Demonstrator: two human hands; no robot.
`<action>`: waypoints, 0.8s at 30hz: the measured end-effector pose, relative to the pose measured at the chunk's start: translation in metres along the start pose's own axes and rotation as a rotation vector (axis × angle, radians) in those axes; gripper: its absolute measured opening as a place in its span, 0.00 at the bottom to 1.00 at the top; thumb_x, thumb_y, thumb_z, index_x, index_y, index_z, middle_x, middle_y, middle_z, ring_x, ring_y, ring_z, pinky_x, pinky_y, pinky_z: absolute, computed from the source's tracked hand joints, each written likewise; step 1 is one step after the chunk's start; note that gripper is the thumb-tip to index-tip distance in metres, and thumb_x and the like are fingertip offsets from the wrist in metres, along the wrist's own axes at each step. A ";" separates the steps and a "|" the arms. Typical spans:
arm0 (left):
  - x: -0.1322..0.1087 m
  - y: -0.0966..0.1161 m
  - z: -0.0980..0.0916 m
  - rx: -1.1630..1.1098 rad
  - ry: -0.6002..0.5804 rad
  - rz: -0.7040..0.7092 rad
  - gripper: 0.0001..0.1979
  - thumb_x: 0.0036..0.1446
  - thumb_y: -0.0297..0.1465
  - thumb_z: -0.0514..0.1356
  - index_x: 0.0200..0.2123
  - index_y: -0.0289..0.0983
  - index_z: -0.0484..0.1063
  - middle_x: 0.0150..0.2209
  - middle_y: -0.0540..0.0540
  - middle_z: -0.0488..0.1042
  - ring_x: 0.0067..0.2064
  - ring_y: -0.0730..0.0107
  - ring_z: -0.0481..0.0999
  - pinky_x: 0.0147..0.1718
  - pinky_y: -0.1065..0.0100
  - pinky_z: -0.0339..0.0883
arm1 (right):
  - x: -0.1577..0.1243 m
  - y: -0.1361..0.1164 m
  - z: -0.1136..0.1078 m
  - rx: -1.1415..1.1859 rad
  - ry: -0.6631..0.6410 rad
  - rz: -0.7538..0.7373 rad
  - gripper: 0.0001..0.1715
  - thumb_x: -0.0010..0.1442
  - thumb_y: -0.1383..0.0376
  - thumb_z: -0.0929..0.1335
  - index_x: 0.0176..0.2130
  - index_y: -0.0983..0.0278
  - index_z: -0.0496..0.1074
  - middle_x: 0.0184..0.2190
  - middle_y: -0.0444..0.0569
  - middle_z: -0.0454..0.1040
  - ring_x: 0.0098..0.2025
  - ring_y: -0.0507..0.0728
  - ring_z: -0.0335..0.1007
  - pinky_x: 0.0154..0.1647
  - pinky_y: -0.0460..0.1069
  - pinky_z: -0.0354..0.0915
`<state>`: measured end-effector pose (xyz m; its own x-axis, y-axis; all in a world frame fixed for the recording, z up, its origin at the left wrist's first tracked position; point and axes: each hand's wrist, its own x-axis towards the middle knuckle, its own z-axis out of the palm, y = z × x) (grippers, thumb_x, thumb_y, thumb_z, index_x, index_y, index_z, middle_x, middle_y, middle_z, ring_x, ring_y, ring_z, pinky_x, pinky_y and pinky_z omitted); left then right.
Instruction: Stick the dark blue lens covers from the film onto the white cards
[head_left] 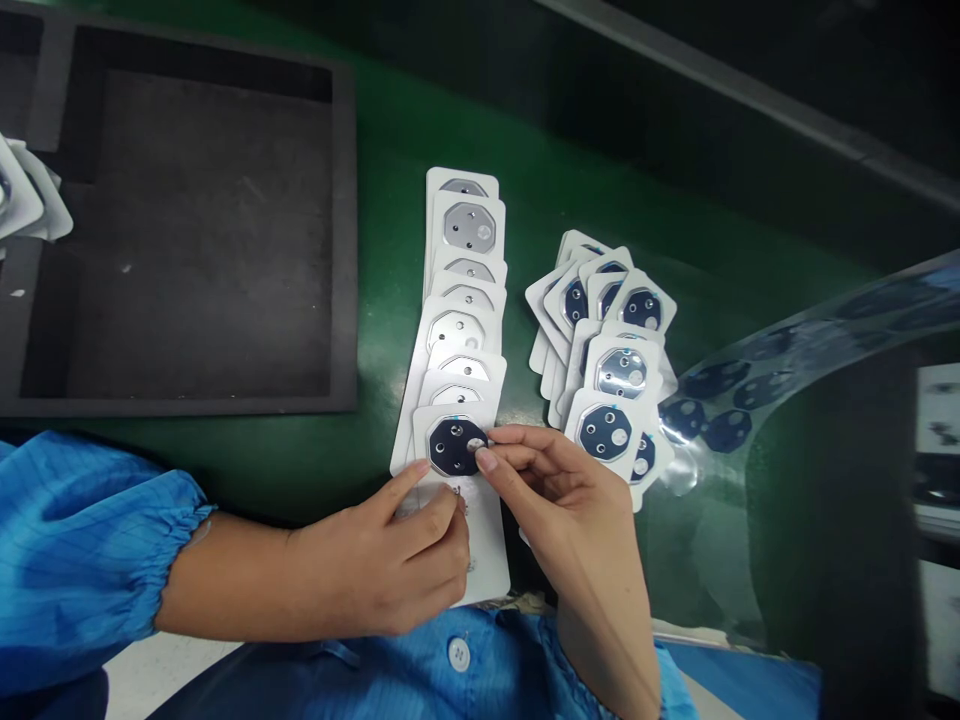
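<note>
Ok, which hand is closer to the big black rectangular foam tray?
The left hand is closer: it sits below and to the right of the black rectangular foam tray. The right hand is farther, past the row of white cards.

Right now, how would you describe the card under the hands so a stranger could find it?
White cards form a column right of the black foam tray on the green mat. The nearest card, under the left hand and right hand, alone shows a dark octagonal piece.
</note>
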<state>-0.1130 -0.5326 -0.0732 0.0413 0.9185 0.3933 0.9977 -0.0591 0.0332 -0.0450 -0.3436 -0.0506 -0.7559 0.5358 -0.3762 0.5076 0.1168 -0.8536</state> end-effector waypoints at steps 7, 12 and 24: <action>0.000 0.000 0.001 -0.004 -0.014 -0.002 0.10 0.68 0.29 0.59 0.48 0.34 0.78 0.48 0.42 0.78 0.53 0.54 0.75 0.57 0.47 0.72 | 0.000 -0.001 0.000 0.012 -0.001 -0.004 0.12 0.58 0.58 0.77 0.42 0.60 0.79 0.30 0.45 0.81 0.31 0.52 0.78 0.31 0.46 0.72; -0.001 0.000 0.002 -0.007 -0.004 0.003 0.10 0.67 0.29 0.59 0.48 0.34 0.78 0.48 0.41 0.78 0.53 0.53 0.75 0.57 0.46 0.71 | 0.000 -0.002 -0.001 0.016 -0.009 0.001 0.12 0.59 0.58 0.77 0.42 0.60 0.79 0.29 0.44 0.81 0.32 0.52 0.78 0.33 0.46 0.72; 0.000 0.000 0.002 -0.006 -0.006 0.001 0.11 0.67 0.28 0.58 0.48 0.34 0.78 0.48 0.41 0.78 0.53 0.53 0.76 0.57 0.47 0.71 | 0.000 -0.001 -0.001 -0.009 -0.010 -0.014 0.13 0.59 0.58 0.76 0.43 0.61 0.79 0.29 0.46 0.81 0.33 0.55 0.78 0.33 0.48 0.74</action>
<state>-0.1129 -0.5325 -0.0748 0.0424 0.9208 0.3877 0.9973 -0.0623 0.0388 -0.0451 -0.3427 -0.0494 -0.7671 0.5254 -0.3682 0.5010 0.1321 -0.8553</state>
